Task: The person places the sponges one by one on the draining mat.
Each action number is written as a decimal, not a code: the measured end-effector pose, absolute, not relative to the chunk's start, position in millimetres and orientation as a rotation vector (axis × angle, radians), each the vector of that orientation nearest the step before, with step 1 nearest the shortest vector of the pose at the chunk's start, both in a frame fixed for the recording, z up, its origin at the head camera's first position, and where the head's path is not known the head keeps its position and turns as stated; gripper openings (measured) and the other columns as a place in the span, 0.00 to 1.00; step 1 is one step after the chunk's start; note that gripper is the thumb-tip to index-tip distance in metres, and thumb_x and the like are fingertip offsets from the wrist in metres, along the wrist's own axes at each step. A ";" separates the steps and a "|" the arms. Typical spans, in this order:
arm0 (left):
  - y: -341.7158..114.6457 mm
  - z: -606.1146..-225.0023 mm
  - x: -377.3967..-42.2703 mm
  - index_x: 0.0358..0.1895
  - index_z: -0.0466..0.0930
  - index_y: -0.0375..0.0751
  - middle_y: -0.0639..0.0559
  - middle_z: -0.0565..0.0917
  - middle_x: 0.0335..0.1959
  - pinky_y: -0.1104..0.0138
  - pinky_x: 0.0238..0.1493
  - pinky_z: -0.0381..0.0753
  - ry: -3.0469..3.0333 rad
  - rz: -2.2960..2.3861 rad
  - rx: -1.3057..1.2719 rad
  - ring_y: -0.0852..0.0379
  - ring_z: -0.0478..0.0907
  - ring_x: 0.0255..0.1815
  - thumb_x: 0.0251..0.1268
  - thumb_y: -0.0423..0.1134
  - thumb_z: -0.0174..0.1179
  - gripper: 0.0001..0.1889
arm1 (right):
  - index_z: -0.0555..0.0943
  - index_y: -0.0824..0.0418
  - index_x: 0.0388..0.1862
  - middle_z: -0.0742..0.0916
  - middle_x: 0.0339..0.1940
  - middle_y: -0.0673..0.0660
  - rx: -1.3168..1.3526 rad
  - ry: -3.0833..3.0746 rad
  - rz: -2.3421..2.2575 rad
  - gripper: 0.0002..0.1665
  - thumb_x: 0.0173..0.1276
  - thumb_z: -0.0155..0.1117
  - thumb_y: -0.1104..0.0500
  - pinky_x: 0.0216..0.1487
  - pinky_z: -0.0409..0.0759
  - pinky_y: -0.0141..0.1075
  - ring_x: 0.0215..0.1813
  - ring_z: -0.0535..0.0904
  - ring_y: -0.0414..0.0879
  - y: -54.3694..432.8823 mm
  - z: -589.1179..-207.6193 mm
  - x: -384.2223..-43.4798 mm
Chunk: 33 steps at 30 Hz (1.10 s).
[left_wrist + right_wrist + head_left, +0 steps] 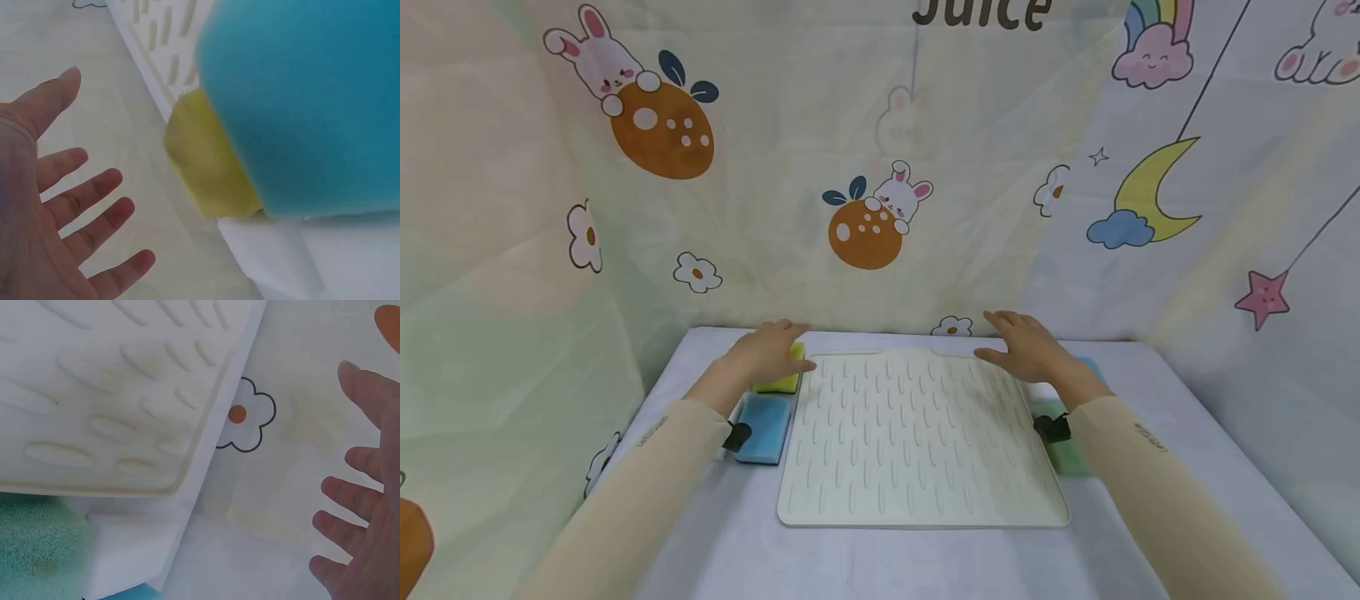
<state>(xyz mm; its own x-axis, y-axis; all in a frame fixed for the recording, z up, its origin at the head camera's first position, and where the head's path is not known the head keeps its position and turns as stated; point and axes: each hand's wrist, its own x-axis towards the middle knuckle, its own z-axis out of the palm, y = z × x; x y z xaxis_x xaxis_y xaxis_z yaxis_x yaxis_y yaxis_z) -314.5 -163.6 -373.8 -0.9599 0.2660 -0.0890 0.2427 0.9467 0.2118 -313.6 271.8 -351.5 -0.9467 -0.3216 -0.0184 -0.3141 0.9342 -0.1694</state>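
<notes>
Evidently, the fingers of left hand (pixel 767 354) and right hand (pixel 1028 348) are widely spread, holding nothing. Between the hands I see the ridged mat (pixel 917 442), lying flat; yellow sponge (pixel 781 385) and blue sponge (pixel 765 429) sit left, green sponge (pixel 1070 457) right, perhaps to leave it the middle.

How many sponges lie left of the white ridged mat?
2: the yellow sponge, beside the far part of the ridged mat, partly behind the left hand; the blue sponge, nearer the head camera. The left sleeve may hide more.
</notes>
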 end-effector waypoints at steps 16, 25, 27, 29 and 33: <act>-163.6 -399.0 -283.7 0.73 0.74 0.46 0.44 0.82 0.60 0.44 0.59 0.79 2.968 0.276 0.561 0.43 0.78 0.60 0.67 0.54 0.69 0.34 | 0.50 0.60 0.86 0.58 0.83 0.71 -0.405 3.017 -0.311 0.51 0.76 0.64 0.45 0.76 0.58 0.71 0.82 0.51 0.73 296.6 -359.6 -309.4; -160.1 -407.4 -269.6 0.70 0.78 0.45 0.48 0.83 0.53 0.49 0.54 0.81 2.979 0.290 0.577 0.47 0.78 0.54 0.65 0.51 0.71 0.31 | 0.51 0.60 0.86 0.57 0.83 0.72 -0.382 2.994 -0.336 0.52 0.75 0.65 0.45 0.75 0.59 0.72 0.81 0.52 0.74 308.0 -362.9 -312.1; -159.9 -410.4 -266.9 0.68 0.80 0.44 0.48 0.83 0.53 0.50 0.55 0.81 2.980 0.300 0.559 0.47 0.78 0.54 0.65 0.50 0.72 0.30 | 0.51 0.61 0.86 0.58 0.82 0.73 -0.396 2.986 -0.335 0.52 0.75 0.66 0.46 0.74 0.60 0.72 0.80 0.52 0.75 312.2 -364.5 -313.1; -159.5 -413.8 -264.8 0.67 0.81 0.44 0.48 0.83 0.54 0.49 0.56 0.81 2.984 0.314 0.543 0.46 0.78 0.55 0.64 0.50 0.72 0.29 | 0.51 0.62 0.86 0.58 0.82 0.73 -0.402 2.969 -0.338 0.52 0.74 0.67 0.48 0.74 0.61 0.72 0.80 0.53 0.75 316.1 -365.8 -313.0; -159.2 -420.3 -261.3 0.66 0.81 0.43 0.45 0.82 0.61 0.46 0.59 0.80 2.994 0.303 0.557 0.42 0.78 0.60 0.64 0.49 0.72 0.29 | 0.53 0.65 0.84 0.58 0.81 0.76 -0.391 2.927 -0.360 0.52 0.71 0.70 0.53 0.72 0.61 0.73 0.79 0.53 0.78 324.0 -367.3 -312.0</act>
